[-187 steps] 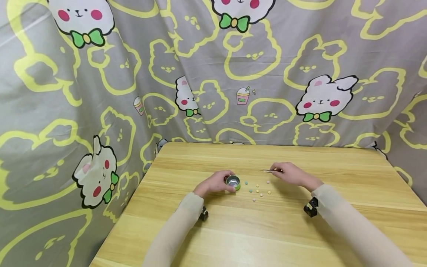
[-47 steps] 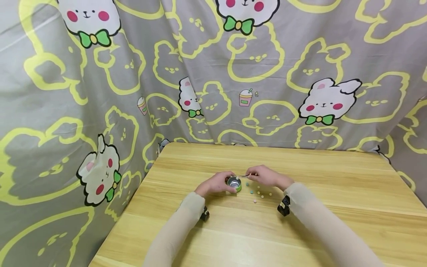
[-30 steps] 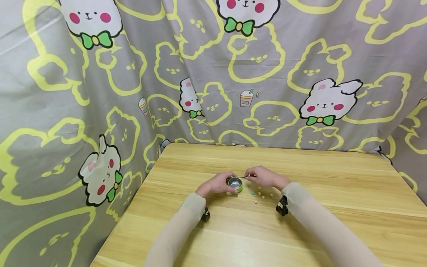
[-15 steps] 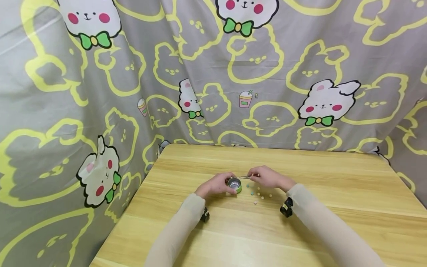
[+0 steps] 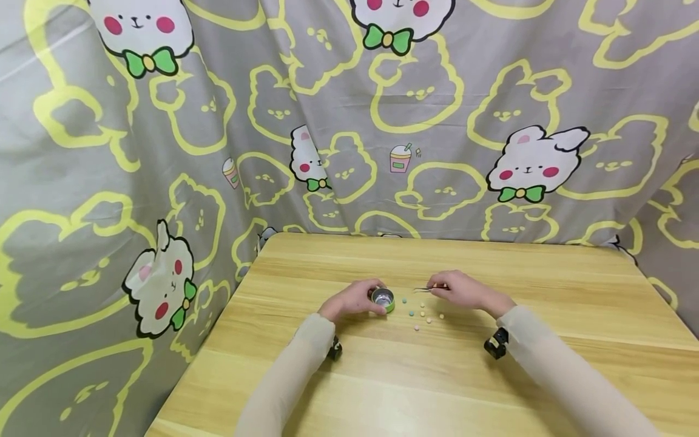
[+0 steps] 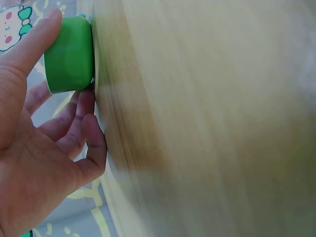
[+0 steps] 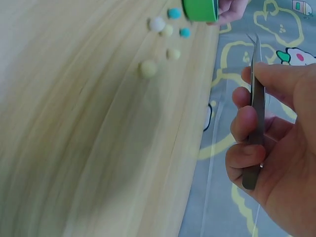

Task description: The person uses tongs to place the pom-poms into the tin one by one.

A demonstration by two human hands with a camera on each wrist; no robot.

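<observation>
Grey cloth [image 5: 333, 91] printed with yellow outlines and white animal faces hangs behind and beside a pale wooden table [image 5: 382, 388]. Right hand [image 5: 463, 290]: thumb and curled fingers pinch a pair of tweezers [image 7: 258, 94] along the shanks, the fine tips slightly parted. Left hand [image 5: 356, 297]: thumb on one side and fingers on the other, gripping a small round tin [image 6: 69, 54] that stands upright on the wood.

Seven little beads lie scattered to the right of the tin, mostly nearer the person than the tweezers: two blue-green beads [image 5: 404, 300], three yellow beads [image 5: 442, 315] and two pink beads [image 5: 417, 328]. One blue-green bead sits just beside the tin. The left hand covers part of the tin's left side in the head view; the right hand hides the rear of the tweezers there. Pale sleeves [image 5: 579, 370] reach in from the near edge, with a black device [image 5: 496, 343] at each wrist.

The tweezers are dark grey metal, slim and pointed, held above the tabletop and apart from the tin. Bright green outside, the tin shows a shiny silver interior through its open top.
</observation>
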